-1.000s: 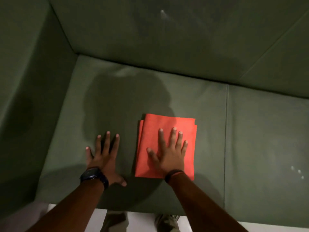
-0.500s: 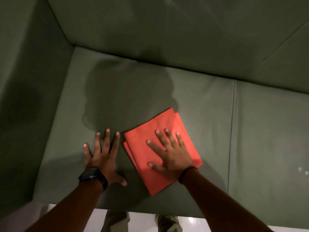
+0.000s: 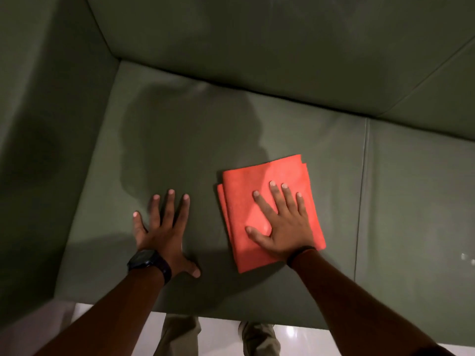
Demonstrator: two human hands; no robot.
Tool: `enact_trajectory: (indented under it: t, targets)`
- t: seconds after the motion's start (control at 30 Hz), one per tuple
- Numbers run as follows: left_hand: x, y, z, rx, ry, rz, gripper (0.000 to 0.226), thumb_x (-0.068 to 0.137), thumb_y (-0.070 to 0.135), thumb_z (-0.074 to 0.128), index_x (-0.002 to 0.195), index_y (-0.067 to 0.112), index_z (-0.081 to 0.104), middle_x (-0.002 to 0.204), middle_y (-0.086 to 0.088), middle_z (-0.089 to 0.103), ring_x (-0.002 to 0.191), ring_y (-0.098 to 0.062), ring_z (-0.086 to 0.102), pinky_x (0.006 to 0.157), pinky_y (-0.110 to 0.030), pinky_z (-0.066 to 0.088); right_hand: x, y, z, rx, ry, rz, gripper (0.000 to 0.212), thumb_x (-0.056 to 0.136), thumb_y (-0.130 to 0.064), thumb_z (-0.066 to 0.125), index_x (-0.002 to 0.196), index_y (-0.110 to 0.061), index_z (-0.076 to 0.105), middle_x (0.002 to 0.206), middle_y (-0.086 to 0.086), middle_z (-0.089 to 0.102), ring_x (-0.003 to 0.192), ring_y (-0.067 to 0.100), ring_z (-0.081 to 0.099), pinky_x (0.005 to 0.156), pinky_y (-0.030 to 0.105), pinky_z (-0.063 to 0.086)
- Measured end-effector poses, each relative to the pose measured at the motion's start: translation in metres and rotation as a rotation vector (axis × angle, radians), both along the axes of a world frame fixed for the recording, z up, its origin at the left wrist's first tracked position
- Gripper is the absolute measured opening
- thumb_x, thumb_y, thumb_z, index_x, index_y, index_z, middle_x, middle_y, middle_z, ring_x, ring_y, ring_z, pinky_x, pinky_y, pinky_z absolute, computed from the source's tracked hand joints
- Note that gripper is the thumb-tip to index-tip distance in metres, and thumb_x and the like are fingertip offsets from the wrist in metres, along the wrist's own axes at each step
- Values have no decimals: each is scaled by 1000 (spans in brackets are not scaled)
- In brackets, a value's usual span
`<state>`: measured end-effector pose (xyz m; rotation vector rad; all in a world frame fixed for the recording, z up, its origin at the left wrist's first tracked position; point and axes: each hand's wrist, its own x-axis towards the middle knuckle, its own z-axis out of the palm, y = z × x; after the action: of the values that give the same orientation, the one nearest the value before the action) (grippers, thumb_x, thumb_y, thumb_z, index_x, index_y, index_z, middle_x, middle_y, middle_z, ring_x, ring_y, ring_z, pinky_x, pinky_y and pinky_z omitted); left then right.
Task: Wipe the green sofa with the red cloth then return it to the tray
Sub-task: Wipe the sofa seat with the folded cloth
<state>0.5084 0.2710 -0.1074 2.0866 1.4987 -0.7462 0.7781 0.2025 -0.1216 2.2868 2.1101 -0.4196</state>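
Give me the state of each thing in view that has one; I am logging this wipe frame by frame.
red cloth: folded, lying flat on the seat.
right hand: open, palm pressed flat on the cloth.
left hand: open, fingers spread, flat on the bare seat beside the cloth.
green sofa: seat cushion bare apart from cloth and hands.

Your left hand (image 3: 164,232) lies flat, fingers spread, beside the cloth (image 3: 270,211); your right hand (image 3: 281,227) presses flat on it, arms extended.

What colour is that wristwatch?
Black, on the left wrist: the wristwatch, in the head view.
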Motion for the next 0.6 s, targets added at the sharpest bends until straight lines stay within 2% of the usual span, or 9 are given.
enact_trajectory:
  t: [0.1,0.2,0.27,0.37,0.43,0.5,0.57,0.6]
  targets:
    - [0,1,-3,16,-24,-8,168,6,84,59,136,32,-35,138,3,-48,128,-27,-42,103,-68,-5,-36,5,4,-49,7,-184,81,76,-75,37,146,-39,16,156,8,21,144,32,9,114,55,6]
    - [0,-4,0,48,-38,0,165,11,83,62,140,31,-28,150,0,-28,137,-30,-25,105,-67,0,-73,-3,6,-63,44,-74,82,76,-76,37,146,-38,17,156,10,20,143,37,13,112,59,11]
    - [2,-14,7,77,-100,28,150,27,78,66,147,25,-9,157,-6,-9,140,-31,-12,106,-66,6,-80,-4,10,-67,47,-13,78,77,-76,36,145,-39,21,155,10,25,140,38,22,109,59,20]
    - [3,-42,20,243,-378,198,98,54,57,57,139,13,39,150,-15,30,137,-36,23,105,-62,25,-74,28,25,17,103,48,75,74,-73,52,137,-36,37,142,13,44,124,40,42,93,56,40]
    - [13,-60,31,331,-478,398,76,57,52,49,122,12,59,132,-19,52,120,-40,45,94,-56,40,-72,63,34,22,94,256,89,62,-68,69,138,-35,36,144,14,41,127,39,38,94,58,41]
    - [30,-72,39,343,-468,643,65,60,56,48,107,14,65,110,-19,61,97,-41,55,79,-49,46,-81,97,41,-136,-44,553,99,54,-65,74,140,-39,31,151,10,31,138,35,25,104,60,28]
    - [50,-75,40,195,-413,907,64,62,61,62,102,10,64,98,-19,64,89,-39,57,77,-45,47,-94,118,46,-239,-140,803,94,50,-64,76,134,-40,41,150,7,34,140,30,23,109,55,23]
    - [59,-76,40,78,-381,1007,66,62,58,71,102,7,62,98,-20,64,91,-38,57,80,-45,46,-97,123,52,-267,-174,888,86,47,-65,75,126,-41,50,143,5,43,136,28,32,108,52,28]
